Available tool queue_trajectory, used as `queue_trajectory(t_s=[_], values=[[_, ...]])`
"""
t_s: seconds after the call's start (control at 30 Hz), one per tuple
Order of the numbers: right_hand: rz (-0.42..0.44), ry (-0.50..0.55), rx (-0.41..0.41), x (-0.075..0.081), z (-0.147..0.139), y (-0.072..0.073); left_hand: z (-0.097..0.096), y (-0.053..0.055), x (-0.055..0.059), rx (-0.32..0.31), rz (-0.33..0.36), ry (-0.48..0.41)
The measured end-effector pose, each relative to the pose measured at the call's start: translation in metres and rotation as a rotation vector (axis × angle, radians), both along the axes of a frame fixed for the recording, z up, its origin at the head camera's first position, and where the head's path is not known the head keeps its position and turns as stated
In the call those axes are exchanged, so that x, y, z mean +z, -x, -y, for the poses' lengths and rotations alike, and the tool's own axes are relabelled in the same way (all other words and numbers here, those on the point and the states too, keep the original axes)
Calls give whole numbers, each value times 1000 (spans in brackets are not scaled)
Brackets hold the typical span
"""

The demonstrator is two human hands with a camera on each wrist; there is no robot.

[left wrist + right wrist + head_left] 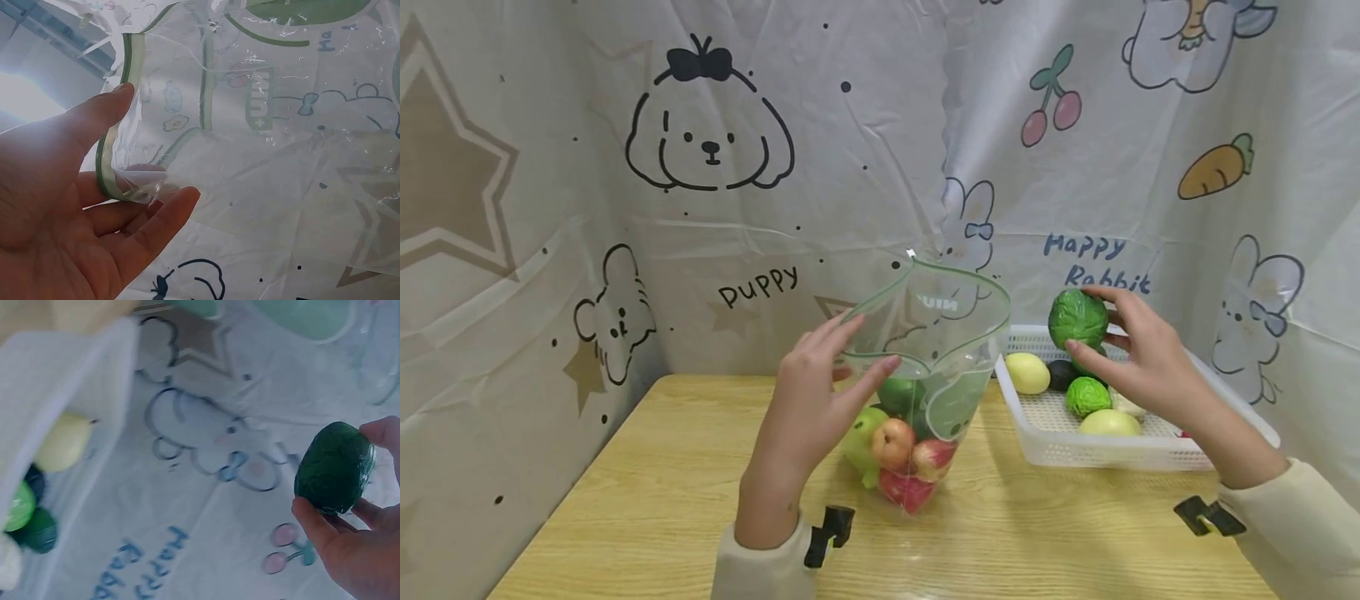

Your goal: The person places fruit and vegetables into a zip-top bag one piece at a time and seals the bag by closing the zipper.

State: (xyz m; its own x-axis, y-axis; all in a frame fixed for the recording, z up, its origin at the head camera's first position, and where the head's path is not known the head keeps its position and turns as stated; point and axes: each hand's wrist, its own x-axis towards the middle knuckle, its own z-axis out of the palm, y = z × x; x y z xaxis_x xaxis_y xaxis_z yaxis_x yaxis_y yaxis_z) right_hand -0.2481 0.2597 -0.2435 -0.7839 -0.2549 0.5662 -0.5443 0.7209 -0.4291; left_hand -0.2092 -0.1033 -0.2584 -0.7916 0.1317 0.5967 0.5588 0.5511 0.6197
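Note:
My left hand [812, 392] grips the near left side of the mouth of a clear zip bag [958, 404] with green edging. In the left wrist view, the green-edged rim [128, 59] passes between the thumb and the curled fingers. The bag stands upright with its mouth spread wide. Inside sit an orange-coloured fruit [893, 444], red fruits [908, 490], a light green fruit [861, 433] and darker green produce. My right hand [1142, 354] holds a wrinkled, dark green cabbage-like ball [1077, 319] between thumb and fingers, raised over the basket's far left part.
A white perforated basket [1112, 454] stands to the bag's right on the wooden table [647, 500]. It holds yellow produce [1027, 373], a bright green ball [1087, 397], a dark item [1061, 375] and other pieces. A printed curtain [865, 167] hangs close behind the table.

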Motion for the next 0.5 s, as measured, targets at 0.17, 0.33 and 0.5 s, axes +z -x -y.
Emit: queue_trajectory(t_s=[0.17, 0.33, 0.5], values=[[-123, 31, 34, 25, 28, -19, -1, 0, 0, -11, 10, -6], [-186, -18, 86, 47, 55, -25, -2, -1, -1, -10, 21, 4], [-219, -45, 180, 58, 79, -21, -2, -1, 0, -5, -3, 4]])
